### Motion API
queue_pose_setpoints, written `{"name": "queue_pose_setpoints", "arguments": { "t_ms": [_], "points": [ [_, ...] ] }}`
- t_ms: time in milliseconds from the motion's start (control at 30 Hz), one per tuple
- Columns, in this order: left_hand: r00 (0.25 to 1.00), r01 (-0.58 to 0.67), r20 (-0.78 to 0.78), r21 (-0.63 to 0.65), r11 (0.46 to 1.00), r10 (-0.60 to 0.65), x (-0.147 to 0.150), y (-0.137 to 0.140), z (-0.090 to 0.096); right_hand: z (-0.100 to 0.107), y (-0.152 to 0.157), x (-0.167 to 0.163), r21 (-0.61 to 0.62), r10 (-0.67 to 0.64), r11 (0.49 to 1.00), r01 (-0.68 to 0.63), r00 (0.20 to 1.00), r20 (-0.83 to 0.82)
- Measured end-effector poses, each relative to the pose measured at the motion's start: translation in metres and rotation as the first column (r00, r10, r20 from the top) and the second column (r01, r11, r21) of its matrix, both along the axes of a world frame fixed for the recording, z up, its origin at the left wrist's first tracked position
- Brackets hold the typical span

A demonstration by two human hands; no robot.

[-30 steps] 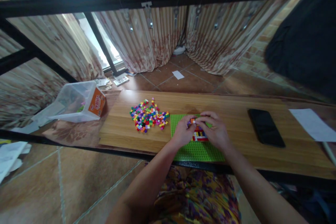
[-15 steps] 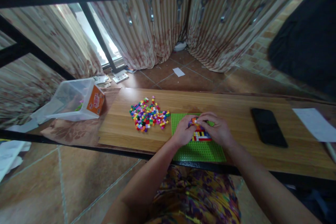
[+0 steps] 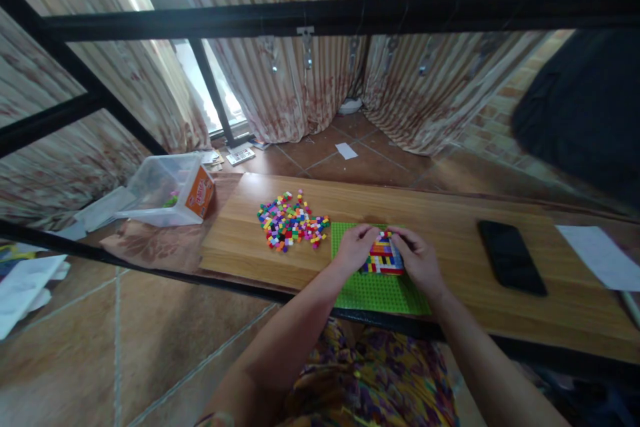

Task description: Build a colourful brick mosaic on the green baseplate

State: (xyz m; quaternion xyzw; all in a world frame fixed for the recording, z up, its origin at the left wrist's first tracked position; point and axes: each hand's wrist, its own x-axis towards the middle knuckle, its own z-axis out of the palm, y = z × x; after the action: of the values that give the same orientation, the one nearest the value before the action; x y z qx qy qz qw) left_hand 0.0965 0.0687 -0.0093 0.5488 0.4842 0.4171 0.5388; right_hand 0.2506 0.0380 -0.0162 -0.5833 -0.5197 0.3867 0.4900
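A green studded baseplate [image 3: 375, 293] lies at the near edge of a wooden board [image 3: 240, 247]. On it stands a small multicoloured brick build [image 3: 383, 257]. My left hand [image 3: 356, 247] rests against the build's left side, fingers curled onto its top corner. My right hand [image 3: 419, 259] presses against its right side. Both hands flank the build and touch it. A heap of loose coloured bricks [image 3: 291, 221] lies on the board just left of the baseplate.
A black phone [image 3: 510, 256] lies to the right on the board, and a white sheet of paper [image 3: 600, 255] further right. A clear plastic box with an orange label [image 3: 173, 189] lies tipped at the left. Black metal frame bars [image 3: 320, 13] cross overhead.
My hands have moved apart from over the build to its two sides, so the top of the build shows. The camera view has tilted and shifted slightly.
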Motion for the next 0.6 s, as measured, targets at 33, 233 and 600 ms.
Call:
{"name": "queue_pose_setpoints", "arguments": {
  "t_ms": [33,233,600],
  "points": [
    [1.000,-0.004,-0.010,0.002,1.000,0.004,0.001,0.001,0.000,-0.001,-0.001,-0.001,-0.001,-0.011,1.000,0.011,1.000,0.006],
    [0.999,0.000,-0.037,-0.010,1.000,0.000,0.004,0.002,0.001,-0.007,-0.004,-0.012,0.065,-0.143,0.988,0.139,0.987,0.071],
    [0.934,-0.238,-0.155,0.403,0.884,0.322,-0.045,-0.030,0.023,-0.020,-0.009,-0.008,0.034,-0.235,0.972,0.233,0.968,0.089]
  ]
}}
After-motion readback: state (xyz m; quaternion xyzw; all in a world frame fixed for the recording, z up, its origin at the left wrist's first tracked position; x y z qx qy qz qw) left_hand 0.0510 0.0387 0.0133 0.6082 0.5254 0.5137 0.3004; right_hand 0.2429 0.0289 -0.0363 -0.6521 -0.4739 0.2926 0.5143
